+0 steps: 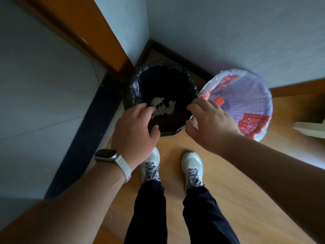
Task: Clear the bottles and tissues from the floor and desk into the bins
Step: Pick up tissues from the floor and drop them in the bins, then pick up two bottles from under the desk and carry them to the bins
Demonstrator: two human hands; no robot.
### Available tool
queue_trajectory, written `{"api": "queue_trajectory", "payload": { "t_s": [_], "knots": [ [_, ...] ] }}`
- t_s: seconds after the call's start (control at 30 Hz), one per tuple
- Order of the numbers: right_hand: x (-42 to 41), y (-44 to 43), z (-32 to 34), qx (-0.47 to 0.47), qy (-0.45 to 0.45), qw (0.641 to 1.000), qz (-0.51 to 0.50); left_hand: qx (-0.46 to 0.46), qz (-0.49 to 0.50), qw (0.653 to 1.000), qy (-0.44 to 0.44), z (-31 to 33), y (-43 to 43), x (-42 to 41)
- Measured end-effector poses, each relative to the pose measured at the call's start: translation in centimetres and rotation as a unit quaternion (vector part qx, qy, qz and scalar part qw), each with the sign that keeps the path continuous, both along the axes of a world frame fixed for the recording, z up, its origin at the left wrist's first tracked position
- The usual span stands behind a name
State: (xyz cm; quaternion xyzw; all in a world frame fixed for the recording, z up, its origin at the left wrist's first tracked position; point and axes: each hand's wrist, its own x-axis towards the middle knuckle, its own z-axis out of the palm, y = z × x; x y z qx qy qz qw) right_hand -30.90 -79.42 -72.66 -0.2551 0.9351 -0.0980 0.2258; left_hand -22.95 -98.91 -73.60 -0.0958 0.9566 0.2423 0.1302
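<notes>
Two bins stand in the room's corner. The left bin (139, 81) has a black liner, and crumpled white tissues (163, 107) lie at its bottom. The right bin (263, 95) has a white liner with red print; a bottle's red cap (219, 100) shows inside it. My left hand (135, 129) hovers over the black bin's near rim, fingers apart, holding nothing. My right hand (211, 120) hangs between the two bins, over their touching rims, fingers spread and empty.
A wooden floor (228, 199) runs under my two white shoes (192, 169). An orange door frame (98, 32) and dark baseboard (82, 138) stand on the left. White walls close the corner. A pale box edge (309, 129) shows at the right.
</notes>
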Motion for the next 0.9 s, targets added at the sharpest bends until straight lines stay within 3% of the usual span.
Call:
{"api": "queue_trajectory", "payload": {
  "t_s": [0.2,0.43,0.9],
  "knots": [
    [-1.0,-0.8,11.5,0.0,0.038,0.999,0.007,-0.059,-0.107,0.992,0.028,10.5,-1.8,-1.3],
    [-1.8,-1.4,26.0,0.008,0.102,0.995,-0.019,-0.079,-0.16,0.979,0.097,24.6,-2.8,-4.6],
    [3.2,5.0,48.7,0.065,0.199,0.97,-0.121,-0.09,-0.312,0.917,0.233,46.9,2.2,-6.9]
  ]
}}
